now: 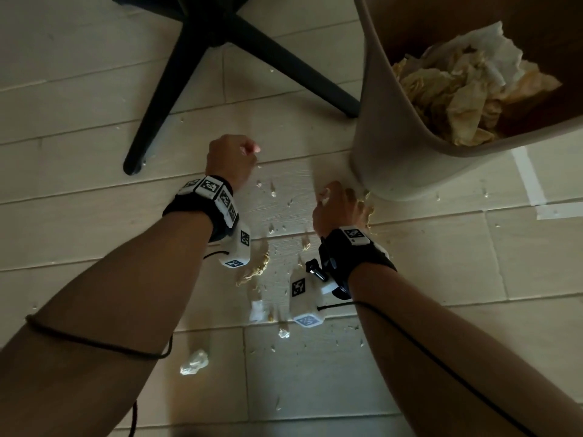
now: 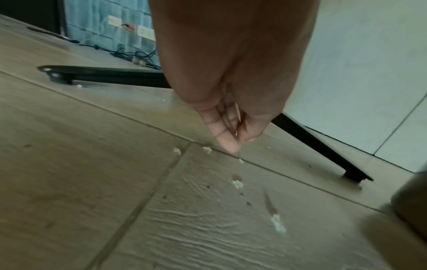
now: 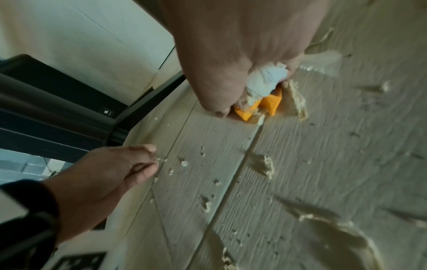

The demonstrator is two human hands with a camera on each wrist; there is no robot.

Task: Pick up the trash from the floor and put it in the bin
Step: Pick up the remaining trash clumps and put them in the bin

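My left hand [image 1: 252, 149] hovers low over the wooden floor [image 1: 79, 171], fingertips pinched together on a tiny pale paper scrap [image 2: 238, 113]. More crumbs [image 2: 237, 183] lie just under it. My right hand [image 1: 328, 197] is down at the foot of the beige bin [image 1: 394, 146]. It grips a crumpled white tissue [image 3: 265, 78] and touches an orange piece [image 3: 270, 102] on the floor. The bin holds crumpled yellowish and white paper [image 1: 467, 86]. Loose trash lies near my wrists: a white wad [image 1: 194, 362], a yellowish torn sheet [image 1: 255, 266] and a white piece [image 1: 257, 310].
A black chair base [image 1: 202, 36] spreads its legs [image 1: 157, 102] across the floor beyond my left hand, one leg ending near the bin. Small paper crumbs [image 1: 273, 192] dot the planks between my hands. White tape lines [image 1: 530, 181] mark the floor right of the bin.
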